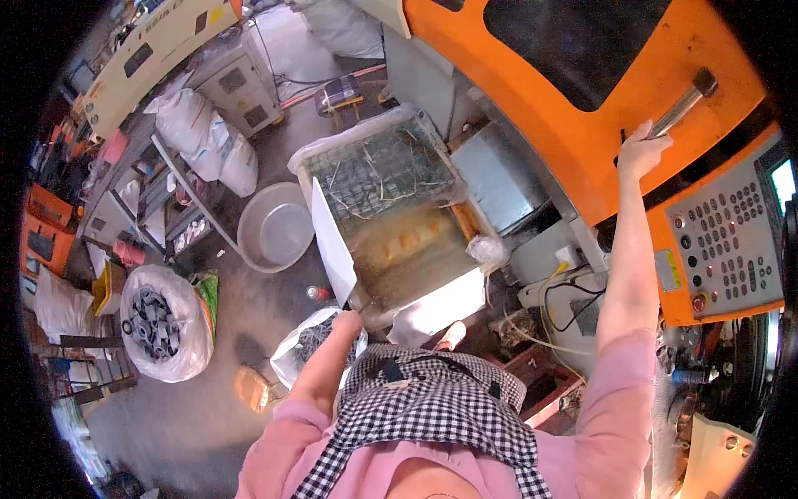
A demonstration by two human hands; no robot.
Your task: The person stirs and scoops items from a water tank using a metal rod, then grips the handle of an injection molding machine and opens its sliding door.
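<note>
My right hand (pixel 644 151) reaches up to the right, its fingers wrapped round the lower end of a metal door handle (pixel 683 112). That handle is fixed to the orange machine door (pixel 603 137), which has a dark window. My left hand (pixel 348 322) is low, by the near left corner of a large tub (pixel 460 191) holding murky water and a wire mesh. Its fingers are hidden, so I cannot see whether they hold anything. Just beside that hand stands a white bag (pixel 287 349) with dark scraps in it.
A control panel (pixel 727 237) with many buttons is at right. On the floor at left are a round plastic basin (pixel 276 229), a bag of grey rings (pixel 154 324), a small stool (pixel 251 388) and a spray can (pixel 317 293). White sacks (pixel 204 141) stand behind.
</note>
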